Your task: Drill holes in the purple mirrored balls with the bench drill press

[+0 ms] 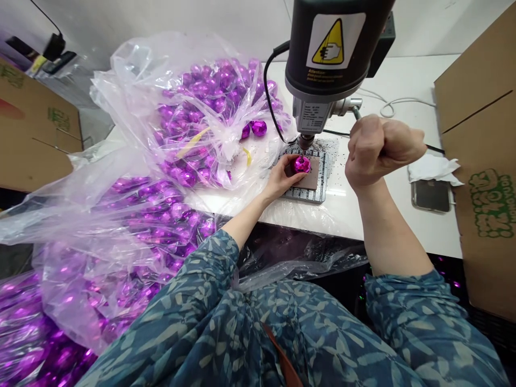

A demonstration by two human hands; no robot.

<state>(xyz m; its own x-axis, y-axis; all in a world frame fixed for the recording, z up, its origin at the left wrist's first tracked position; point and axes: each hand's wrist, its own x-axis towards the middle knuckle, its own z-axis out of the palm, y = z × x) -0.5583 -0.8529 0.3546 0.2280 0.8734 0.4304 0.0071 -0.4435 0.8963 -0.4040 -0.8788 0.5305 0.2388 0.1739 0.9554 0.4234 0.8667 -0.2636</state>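
Note:
My left hand grips a shiny magenta ball between thumb and fingers. The ball rests on a brown board laid over the slotted metal base of a drill press. Right above the ball is the drill chuck; whether the bit is inside the ball I cannot tell. Up at the right, my right hand is closed in a fist around the feed lever of the drill press, most of which the fingers hide.
Clear plastic bags full of purple balls cover the left side. Two loose balls lie at the bag's edge. A phone and white tissue lie right, beside a cardboard box. A black cable loops beside the drill.

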